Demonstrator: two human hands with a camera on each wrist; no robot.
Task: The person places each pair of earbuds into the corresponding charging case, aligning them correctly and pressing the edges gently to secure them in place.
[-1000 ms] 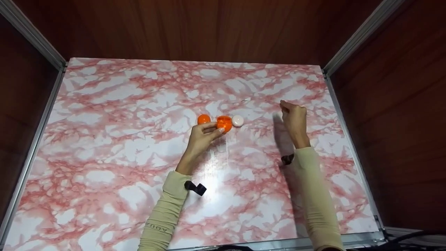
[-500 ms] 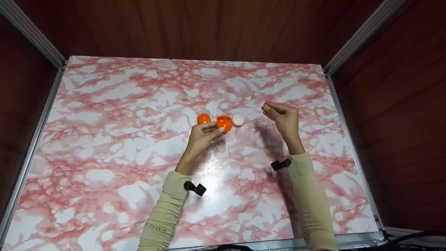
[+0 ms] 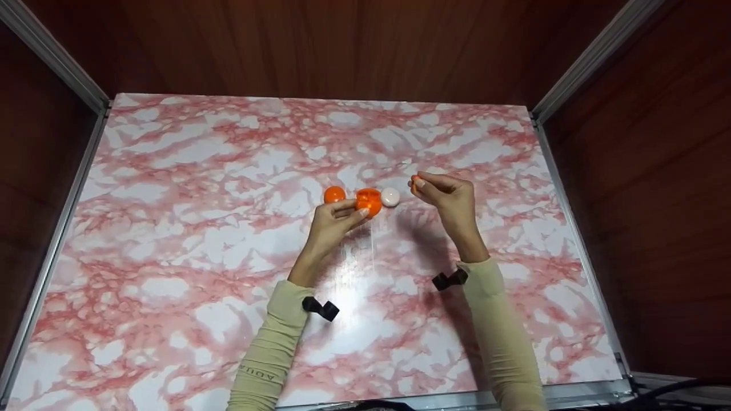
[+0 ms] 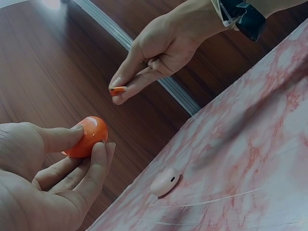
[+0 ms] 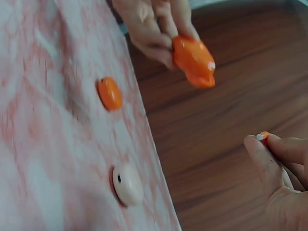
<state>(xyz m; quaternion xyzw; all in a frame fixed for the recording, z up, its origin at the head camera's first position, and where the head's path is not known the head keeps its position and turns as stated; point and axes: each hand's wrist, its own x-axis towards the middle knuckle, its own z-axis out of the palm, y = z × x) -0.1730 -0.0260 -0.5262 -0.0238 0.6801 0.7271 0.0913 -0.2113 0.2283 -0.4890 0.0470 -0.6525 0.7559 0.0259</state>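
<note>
My left hand [image 3: 331,225] holds an orange earbud case [image 3: 369,206] between thumb and fingers, above the table, its lid raised. In the right wrist view the open case [image 5: 193,58] is tilted; its inside cannot be made out. My right hand [image 3: 455,202] pinches a small orange piece, seemingly an earbud [image 3: 417,184], off the table to the right of the case. Much of the earbud [image 4: 118,89] is hidden by the fingertips. A closed orange case [image 3: 334,194] lies beyond the left fingers, and a closed white case [image 3: 390,197] lies between the two hands.
The cases lie on a pink-and-white marbled tabletop [image 3: 228,234]. Dark wood panels [image 3: 342,51] with metal rails [image 3: 594,51] enclose its back and sides. A black cable [image 3: 679,388] runs at the lower right corner.
My right hand has moved left toward the open case, bringing the earbud into clearer view. The left hand and both cases on the table have stayed in place.
</note>
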